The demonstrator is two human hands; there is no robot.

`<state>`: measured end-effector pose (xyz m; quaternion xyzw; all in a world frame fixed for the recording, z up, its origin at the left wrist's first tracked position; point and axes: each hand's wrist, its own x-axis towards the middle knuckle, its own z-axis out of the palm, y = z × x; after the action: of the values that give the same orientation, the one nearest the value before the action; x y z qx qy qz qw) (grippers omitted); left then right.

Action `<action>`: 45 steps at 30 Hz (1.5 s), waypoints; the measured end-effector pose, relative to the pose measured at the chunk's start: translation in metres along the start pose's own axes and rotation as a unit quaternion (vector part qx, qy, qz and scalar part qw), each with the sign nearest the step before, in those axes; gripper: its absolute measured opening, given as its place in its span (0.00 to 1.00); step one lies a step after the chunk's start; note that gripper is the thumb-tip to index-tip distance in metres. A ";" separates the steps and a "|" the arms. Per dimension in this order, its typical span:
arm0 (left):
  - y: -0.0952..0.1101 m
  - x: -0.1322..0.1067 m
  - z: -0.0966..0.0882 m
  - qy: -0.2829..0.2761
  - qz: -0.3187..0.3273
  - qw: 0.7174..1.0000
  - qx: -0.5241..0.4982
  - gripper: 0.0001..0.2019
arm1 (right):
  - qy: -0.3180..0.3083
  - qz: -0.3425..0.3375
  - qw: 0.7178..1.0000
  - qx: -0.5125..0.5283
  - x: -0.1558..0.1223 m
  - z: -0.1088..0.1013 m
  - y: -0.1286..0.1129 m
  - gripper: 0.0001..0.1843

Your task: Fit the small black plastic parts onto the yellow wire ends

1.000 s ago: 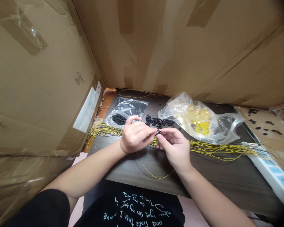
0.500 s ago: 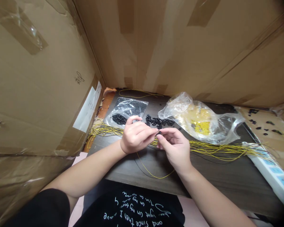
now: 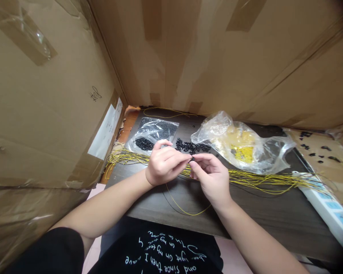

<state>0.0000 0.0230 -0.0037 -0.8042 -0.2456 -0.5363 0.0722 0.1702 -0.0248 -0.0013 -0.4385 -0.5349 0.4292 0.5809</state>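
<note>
My left hand (image 3: 167,163) and my right hand (image 3: 213,177) meet above the middle of the table. Between their fingertips is a small black plastic piece (image 3: 192,159), pinched from both sides; its exact kind is too small to tell. Beneath both hands a bundle of thin yellow wires (image 3: 257,180) runs across the table. One yellow wire (image 3: 188,214) loops out toward me below the hands; its ends are hidden. Just beyond my fingers lies a loose heap of small black pieces (image 3: 190,147).
A clear bag of black pieces (image 3: 160,131) lies back left. Back right is a crumpled clear bag with yellow pieces (image 3: 242,150). A white power strip (image 3: 326,207) and cardboard with scattered black bits (image 3: 311,146) are at right. Cardboard walls (image 3: 188,57) enclose the table (image 3: 171,205).
The black piece between my fingertips has turned slightly. My hands and everything on the table stay practically in place.
</note>
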 end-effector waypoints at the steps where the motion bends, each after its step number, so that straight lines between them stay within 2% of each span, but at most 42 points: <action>1: 0.000 0.000 0.000 0.001 -0.001 1.000 -0.002 0.06 | -0.001 -0.001 1.000 0.000 0.000 0.000 0.000 0.10; 18: 0.003 0.003 0.000 -0.006 -0.011 1.000 -0.003 0.04 | -0.009 -0.002 1.000 -0.005 0.000 -0.001 0.002 0.09; 28: 0.002 0.003 0.000 -0.011 -0.019 1.000 -0.018 0.03 | 0.003 -0.012 0.999 -0.043 -0.001 -0.003 0.004 0.10; 34: 0.005 0.005 0.000 -0.013 -0.046 0.998 -0.029 0.02 | 0.005 -0.040 0.996 -0.080 -0.002 -0.006 0.007 0.09; 41: 0.005 0.003 0.000 0.007 -0.041 0.999 -0.031 0.03 | -0.005 -0.029 0.999 -0.040 -0.003 -0.003 0.002 0.09; 45: 0.006 0.003 0.000 0.008 -0.045 0.999 -0.023 0.02 | 0.003 -0.063 0.996 -0.062 -0.002 -0.005 0.002 0.06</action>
<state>0.0031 0.0189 -0.0002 -0.7896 -0.2687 -0.5508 0.0314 0.1749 -0.0267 -0.0036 -0.4408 -0.5853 0.3560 0.5800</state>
